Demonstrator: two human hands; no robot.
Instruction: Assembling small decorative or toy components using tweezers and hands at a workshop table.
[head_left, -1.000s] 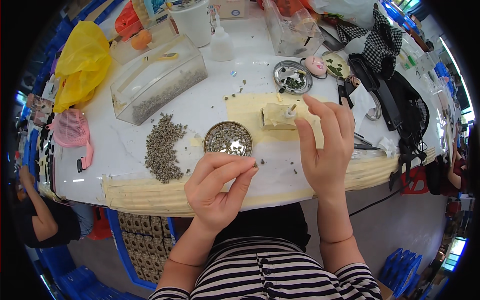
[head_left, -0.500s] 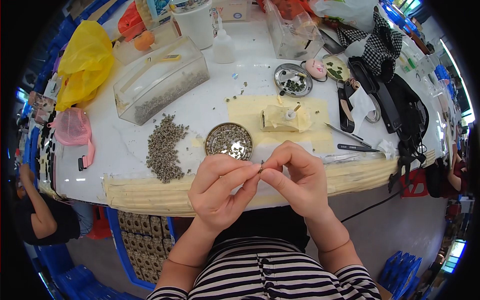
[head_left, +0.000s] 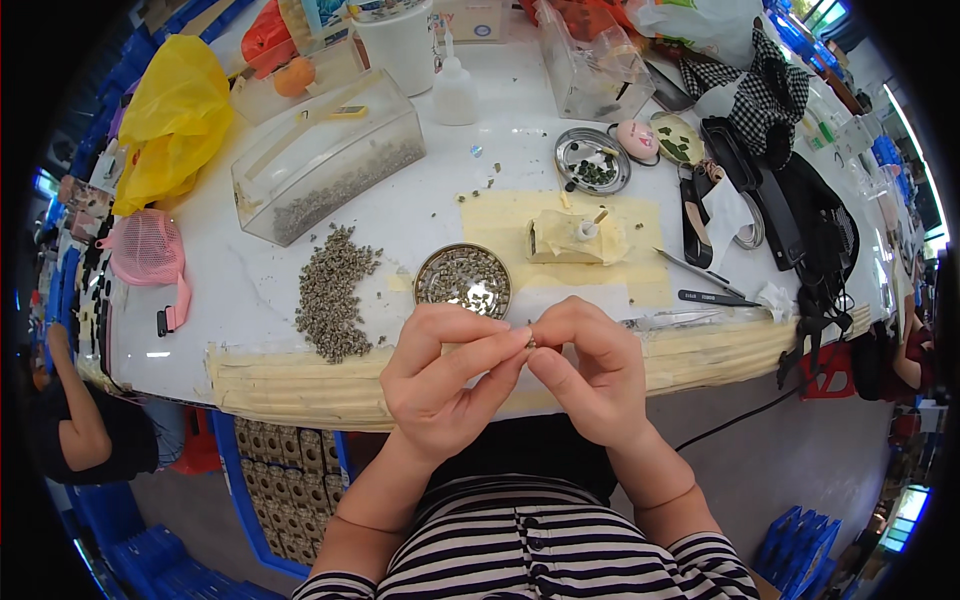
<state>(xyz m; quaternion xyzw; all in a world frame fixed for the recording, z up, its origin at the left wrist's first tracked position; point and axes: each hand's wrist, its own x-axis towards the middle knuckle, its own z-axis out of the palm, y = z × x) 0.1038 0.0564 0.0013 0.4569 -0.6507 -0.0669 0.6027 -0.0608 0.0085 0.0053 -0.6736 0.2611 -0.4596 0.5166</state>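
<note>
My left hand (head_left: 450,385) and my right hand (head_left: 592,375) meet fingertip to fingertip above the table's near edge. Pinched between them is a tiny metal piece (head_left: 531,342), greyish and mostly covered by the fingers. Just beyond my left hand stands a round tin (head_left: 418,291) with small grey metal parts in it. A loose heap of like parts (head_left: 335,295) lies on the table left of the tin. Behind my right hand, a small block wrapped in yellow tape (head_left: 570,240) bears a white nozzle-like piece and a short stick.
A clear box (head_left: 330,165) with more parts stands at back left, near a white squeeze bottle (head_left: 455,95). Tweezers (head_left: 715,298) and a pointed tool (head_left: 690,264) lie right. A round dish (head_left: 592,162) holds dark green bits. Padded tape (head_left: 300,385) lines the front edge.
The view has shifted slightly. My right fingers have changed their bend a little around the tiny metal piece, which both hands still pinch.
</note>
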